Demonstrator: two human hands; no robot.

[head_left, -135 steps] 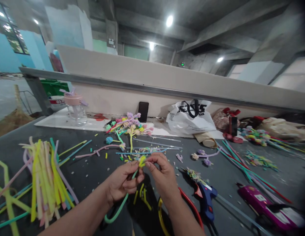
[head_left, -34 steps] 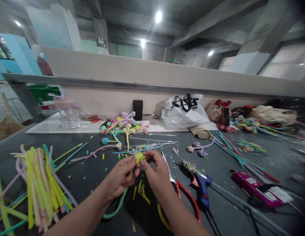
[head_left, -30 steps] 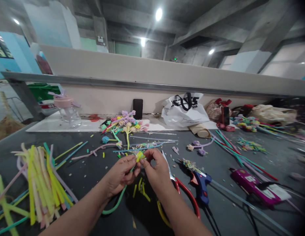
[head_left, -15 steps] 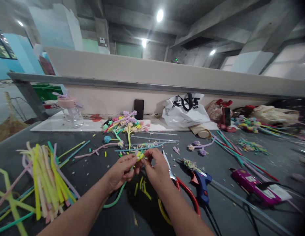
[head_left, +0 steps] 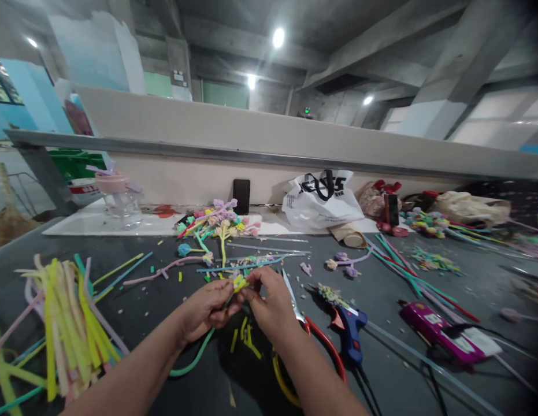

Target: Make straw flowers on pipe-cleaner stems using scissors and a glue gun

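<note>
Between the fingertips of both hands is a small yellow pipe-cleaner flower (head_left: 239, 283) on a green stem (head_left: 198, 359), which trails out below my left hand. My left hand (head_left: 211, 305) pinches the stem just under the flower. My right hand (head_left: 269, 300) presses its thumb and fingers on the flower's right side; the exact contact is partly hidden by the fingers. Several short yellow pieces (head_left: 248, 340) lie on the table below. Scissors (head_left: 295, 300) with red and yellow handles rest partly beneath my right forearm.
A blue glue gun (head_left: 352, 330) and a purple device (head_left: 446, 332) lie to the right. Bundled pipe cleaners (head_left: 71, 323) lie at left. Finished flowers (head_left: 221, 219), a phone (head_left: 241, 196), a white bag (head_left: 323, 202) and a clear jar (head_left: 121, 208) stand at the back.
The view has shifted slightly, so the scene sits a little left and lower. Both hands stay together on the yellow flower, with small finger movement.
</note>
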